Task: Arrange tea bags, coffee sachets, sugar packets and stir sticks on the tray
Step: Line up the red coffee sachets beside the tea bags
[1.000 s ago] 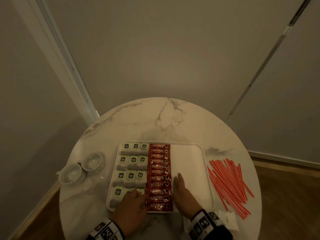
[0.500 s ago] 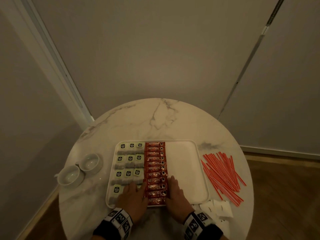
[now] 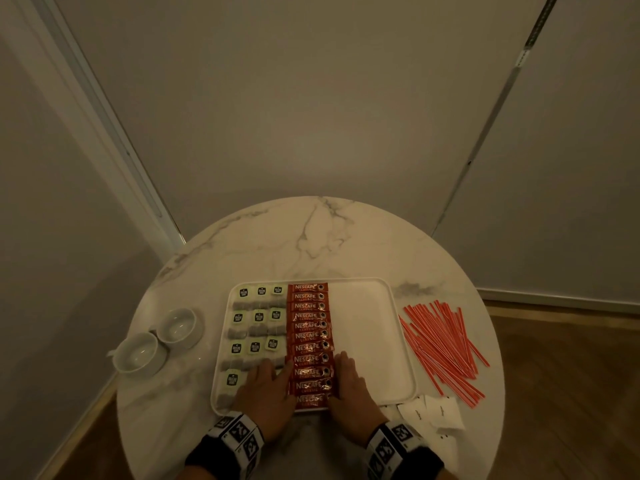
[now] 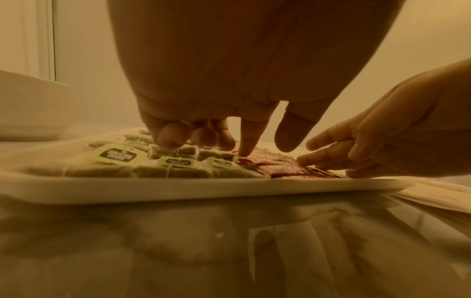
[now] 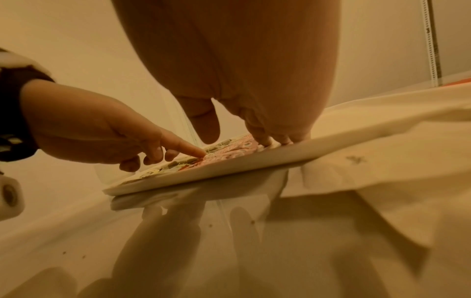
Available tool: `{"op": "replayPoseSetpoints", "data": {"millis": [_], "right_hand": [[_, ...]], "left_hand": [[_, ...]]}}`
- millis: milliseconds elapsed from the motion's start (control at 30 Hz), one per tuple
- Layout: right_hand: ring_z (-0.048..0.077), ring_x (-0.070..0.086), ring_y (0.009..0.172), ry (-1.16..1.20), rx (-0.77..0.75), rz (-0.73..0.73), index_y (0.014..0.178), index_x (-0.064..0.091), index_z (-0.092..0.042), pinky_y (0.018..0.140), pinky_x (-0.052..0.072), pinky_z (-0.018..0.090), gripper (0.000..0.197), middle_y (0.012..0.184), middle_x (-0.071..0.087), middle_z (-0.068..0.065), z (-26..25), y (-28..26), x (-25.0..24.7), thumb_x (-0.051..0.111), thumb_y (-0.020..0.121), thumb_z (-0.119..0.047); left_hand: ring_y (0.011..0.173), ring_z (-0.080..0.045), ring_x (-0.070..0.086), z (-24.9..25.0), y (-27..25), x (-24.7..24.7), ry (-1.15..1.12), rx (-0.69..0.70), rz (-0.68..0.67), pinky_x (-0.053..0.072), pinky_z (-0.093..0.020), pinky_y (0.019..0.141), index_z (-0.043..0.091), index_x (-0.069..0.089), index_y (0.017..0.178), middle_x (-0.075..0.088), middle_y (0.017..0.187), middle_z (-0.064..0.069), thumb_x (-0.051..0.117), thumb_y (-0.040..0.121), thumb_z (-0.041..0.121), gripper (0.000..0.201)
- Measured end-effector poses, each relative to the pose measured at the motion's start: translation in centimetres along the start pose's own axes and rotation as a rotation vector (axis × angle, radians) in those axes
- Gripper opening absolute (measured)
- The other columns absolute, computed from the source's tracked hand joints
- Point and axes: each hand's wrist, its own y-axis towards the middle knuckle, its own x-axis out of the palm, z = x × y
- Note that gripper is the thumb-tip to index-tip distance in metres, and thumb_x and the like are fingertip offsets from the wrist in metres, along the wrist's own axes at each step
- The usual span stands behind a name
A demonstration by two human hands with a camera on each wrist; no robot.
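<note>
A white tray (image 3: 367, 334) lies on the round marble table (image 3: 311, 237). Tea bags (image 3: 258, 320) with green tags fill its left part, and a column of red coffee sachets (image 3: 310, 336) runs down the middle. My left hand (image 3: 273, 372) rests over the near tea bags, its index finger touching the sachets' left edge (image 4: 244, 153). My right hand (image 3: 346, 367) lies flat on the tray, straight fingers against the sachets' right edge (image 4: 331, 155). Neither hand holds anything. Red stir sticks (image 3: 441, 344) and white sugar packets (image 3: 433, 412) lie on the table to the right.
Two white cups (image 3: 136, 351) (image 3: 178, 327) stand on the table left of the tray. The tray's right third is bare. Walls close in behind the table, and the wooden floor shows on both sides.
Both hands have drawn in on the near end of the sachet column. The left hand moved forward and right. The right hand slid left against the sachets.
</note>
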Motion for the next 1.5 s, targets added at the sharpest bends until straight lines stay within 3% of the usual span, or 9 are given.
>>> {"op": "replayPoseSetpoints", "data": {"millis": [200,300,467,700,800,967,1133,1400,1500], "right_hand": [[0.023,0.019,0.145,-0.073,-0.001,0.085,0.152,-0.004,-0.019,0.117,0.023,0.045,0.091,0.159,0.014,0.004,-0.9,1.1,-0.6,0.054,0.088,-0.049],[0.022,0.014,0.147,-0.113,0.027,0.083,0.151,-0.006,-0.023,0.118,0.018,0.051,0.096,0.159,0.016,0.002,-1.1,1.7,-0.8,0.056,0.085,-0.053],[0.023,0.003,0.149,-0.141,0.054,0.076,0.153,-0.007,-0.023,0.118,0.010,0.050,0.095,0.161,0.008,0.002,-1.6,1.3,-0.8,0.056,0.087,-0.051],[0.026,0.006,0.148,-0.184,0.016,0.079,0.151,-0.010,-0.029,0.117,0.012,0.053,0.097,0.160,0.012,0.002,-2.2,1.3,-1.8,0.058,0.085,-0.048],[0.027,0.012,0.147,-0.221,-0.012,0.054,0.149,-0.012,-0.035,0.115,0.015,0.055,0.102,0.157,0.021,0.002,-2.4,2.1,-2.4,0.061,0.080,-0.055],[0.027,0.012,0.146,-0.259,-0.021,0.021,0.149,-0.013,-0.038,0.115,0.014,0.055,0.104,0.157,0.019,0.004,-2.6,2.0,-2.8,0.062,0.080,-0.057],[0.026,0.014,0.146,-0.253,-0.046,0.042,0.148,-0.013,-0.038,0.114,0.016,0.055,0.102,0.156,0.023,0.001,-2.2,1.9,-2.4,0.061,0.080,-0.058],[0.023,0.006,0.148,-0.133,-0.078,0.153,0.151,-0.011,-0.029,0.117,0.021,0.052,0.096,0.161,-0.007,-0.007,-2.3,0.7,-3.0,0.058,0.088,-0.047],[0.019,0.009,0.146,-0.031,-0.087,0.218,0.153,-0.001,-0.026,0.119,0.021,0.042,0.090,0.161,0.002,-0.006,-1.6,-0.7,-4.5,0.061,0.088,-0.026]], "left_hand": [[0.119,-0.018,0.031,0.0,0.2,0.2,0.006,0.002,-0.021,0.039,-0.033,0.100,0.037,0.005,0.149,0.027,0.128,-0.001,0.038,0.093,0.047,0.066],[0.121,-0.017,0.030,0.0,0.2,0.3,-0.002,-0.005,-0.012,0.039,-0.033,0.101,0.037,0.002,0.150,0.026,0.130,-0.001,0.040,0.092,0.048,0.070],[0.116,-0.016,0.033,-0.2,0.0,0.1,-0.002,0.015,-0.010,0.039,-0.032,0.100,0.042,0.002,0.149,0.029,0.124,0.000,0.042,0.091,0.048,0.071],[0.117,-0.017,0.032,-0.2,-0.7,-0.2,0.077,0.065,0.000,0.039,-0.031,0.098,0.045,0.005,0.148,0.030,0.123,0.000,0.040,0.092,0.047,0.066],[0.125,-0.020,0.028,-0.2,-1.1,-0.1,0.122,0.089,-0.009,0.036,-0.035,0.103,0.045,0.006,0.148,0.026,0.134,-0.002,0.037,0.093,0.047,0.063],[0.133,-0.025,0.024,-0.6,-1.2,0.3,0.168,0.066,-0.056,0.033,-0.043,0.106,0.049,0.000,0.146,0.019,0.146,-0.005,0.033,0.091,0.050,0.065],[0.127,-0.024,0.029,-0.8,-1.0,0.6,0.192,0.059,-0.060,0.035,-0.041,0.102,0.047,-0.002,0.147,0.025,0.140,-0.004,0.032,0.091,0.049,0.065],[0.124,-0.024,0.031,-1.4,-0.8,1.2,0.189,0.053,-0.053,0.037,-0.041,0.099,0.048,-0.004,0.146,0.027,0.137,-0.004,0.031,0.090,0.051,0.066],[0.123,-0.025,0.032,-1.1,-1.2,0.8,0.175,0.069,-0.061,0.036,-0.042,0.101,0.049,-0.004,0.146,0.028,0.136,-0.006,0.032,0.090,0.048,0.067]]}}
